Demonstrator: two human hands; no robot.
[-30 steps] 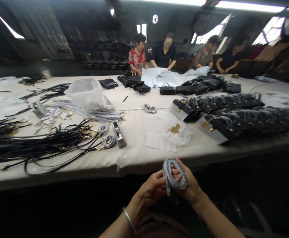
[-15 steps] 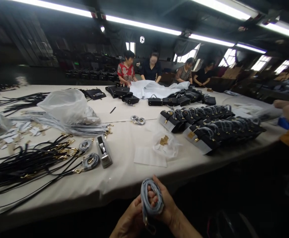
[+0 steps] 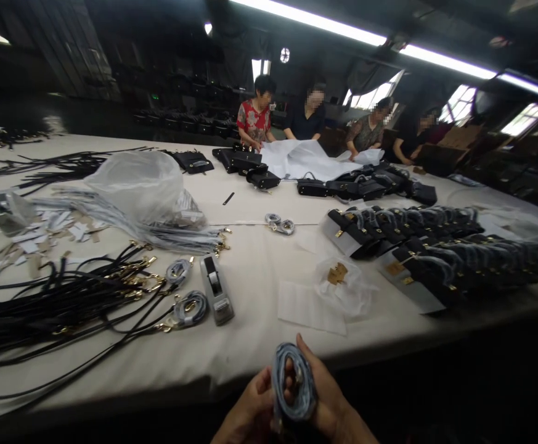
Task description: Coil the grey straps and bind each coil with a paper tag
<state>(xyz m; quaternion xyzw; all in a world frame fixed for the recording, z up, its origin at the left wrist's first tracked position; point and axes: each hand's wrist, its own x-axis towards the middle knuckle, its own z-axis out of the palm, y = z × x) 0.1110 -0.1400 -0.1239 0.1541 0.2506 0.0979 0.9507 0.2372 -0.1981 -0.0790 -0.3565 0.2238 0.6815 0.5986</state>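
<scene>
A coiled strap (image 3: pixel 305 404) in bluish-grey wrapping is held in front of the table's near edge. My right hand (image 3: pixel 331 394) is wrapped round the right side of the coil, with fingers showing through its middle. My left hand (image 3: pixel 252 404) grips the coil's left side, low down near a metal clasp that is hard to make out. On the table, a grey tape dispenser (image 3: pixel 216 290) stands beyond and to the left. Beside it lie two wrapped strap coils (image 3: pixel 190 308), and a further pair of coils (image 3: pixel 280 223) sits farther back.
Black straps with gold clasps (image 3: pixel 88 296) spread over the left of the table (image 3: pixel 254 333). A plastic bag (image 3: pixel 134 185) rests on wrapped straps. To the right are rows of black bags (image 3: pixel 435 246) and a small bag of tags (image 3: pixel 342 287). Several co-workers (image 3: pixel 254 117) stand across the table.
The view has turned, so the table's contents sit differently in the picture. Both hands still hold the coil, its hanging clasp end now closer in. An arm at the right edge has left view.
</scene>
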